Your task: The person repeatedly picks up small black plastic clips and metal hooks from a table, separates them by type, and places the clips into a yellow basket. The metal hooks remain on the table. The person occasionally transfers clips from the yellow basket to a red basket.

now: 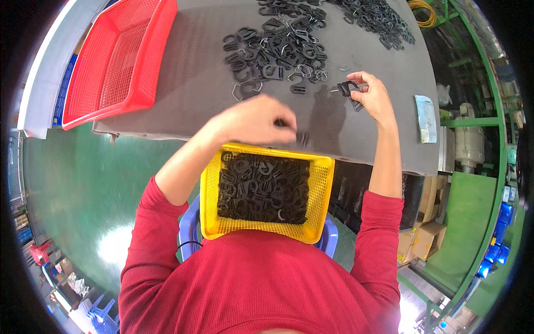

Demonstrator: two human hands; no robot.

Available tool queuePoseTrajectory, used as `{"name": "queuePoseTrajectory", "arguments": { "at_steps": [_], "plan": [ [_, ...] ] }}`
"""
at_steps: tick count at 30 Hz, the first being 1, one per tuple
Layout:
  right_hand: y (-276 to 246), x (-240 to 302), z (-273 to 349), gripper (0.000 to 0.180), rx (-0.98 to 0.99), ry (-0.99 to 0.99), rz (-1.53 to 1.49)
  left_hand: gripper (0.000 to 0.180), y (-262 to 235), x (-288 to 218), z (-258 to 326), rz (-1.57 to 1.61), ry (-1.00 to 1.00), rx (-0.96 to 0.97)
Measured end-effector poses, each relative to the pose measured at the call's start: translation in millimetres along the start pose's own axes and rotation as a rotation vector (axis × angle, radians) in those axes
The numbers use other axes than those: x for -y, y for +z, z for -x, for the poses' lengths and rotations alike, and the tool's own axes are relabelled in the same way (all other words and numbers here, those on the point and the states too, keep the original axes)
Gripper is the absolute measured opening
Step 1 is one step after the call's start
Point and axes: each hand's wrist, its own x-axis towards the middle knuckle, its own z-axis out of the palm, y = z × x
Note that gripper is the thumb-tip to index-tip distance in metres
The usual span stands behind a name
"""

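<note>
Some black hook-shaped plastic hardware (345, 89) is pinched in your right hand (374, 99), above the grey bench (194, 72). Your left hand (253, 122) is blurred; its grip I cannot tell. A loosened pinch may drop the hardware.

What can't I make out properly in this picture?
All in the head view:
- Left hand: blurred; its grip is unclear.
- Black piece: partly covered by the right hand holding it.
- Yellow basket: its floor is hidden by black parts.
- Blue chair: mostly hidden by the basket and red top.
- Far black pile: cut off by the upper edge.
</note>
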Motion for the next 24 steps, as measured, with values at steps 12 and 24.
{"name": "queuePoseTrajectory", "arguments": {
  "at_steps": [12, 24],
  "plan": [
    [13.1, 82.8, 35.2, 0.037, 0.073, -0.196, -0.066, 0.042, 24.1, 25.8, -53.4, 1.118, -0.095, -0.242],
    [13.4, 75.7, 63.8, 0.02, -0.022, -0.307, 0.123, 0.021, 30.7, 24.4, -81.3, -0.293, 0.015, -0.656]
  ]
}}
